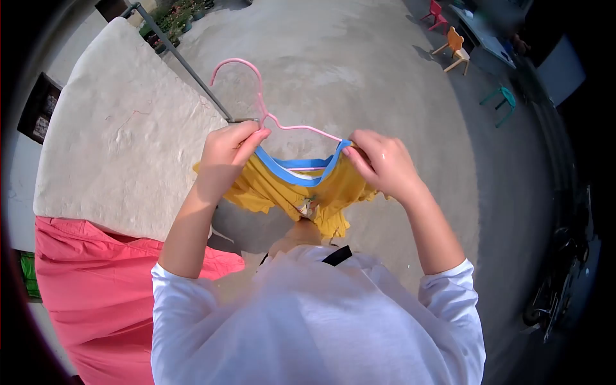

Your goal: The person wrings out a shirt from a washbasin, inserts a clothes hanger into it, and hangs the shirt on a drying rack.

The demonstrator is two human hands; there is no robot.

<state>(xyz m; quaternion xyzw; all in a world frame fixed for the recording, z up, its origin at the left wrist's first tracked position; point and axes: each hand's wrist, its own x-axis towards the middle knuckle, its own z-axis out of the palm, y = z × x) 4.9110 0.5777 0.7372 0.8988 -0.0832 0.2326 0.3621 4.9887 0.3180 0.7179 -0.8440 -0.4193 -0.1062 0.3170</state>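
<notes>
A yellow shirt [256,185] with a blue neckline hangs in front of me, with a pink hanger [301,128] inside it. The hanger's hook and part of its shoulder bar rise above the collar. My left hand [232,154] is closed on the left side of the neckline, close to the base of the hook. On the right, my right hand [384,162] pinches the collar where the hanger's bar enters the shirt. A small printed picture shows on the shirt's front. The lower part of the hanger is mostly hidden by the cloth.
At the left, a whitish padded cloth [122,147] and a pink-red cloth [96,282] hang beside a metal pole [183,61]. Beyond, on the concrete ground [410,83], stand an orange chair [455,45], a red chair [436,16] and a green stool [506,97]. Potted plants [176,22] are behind.
</notes>
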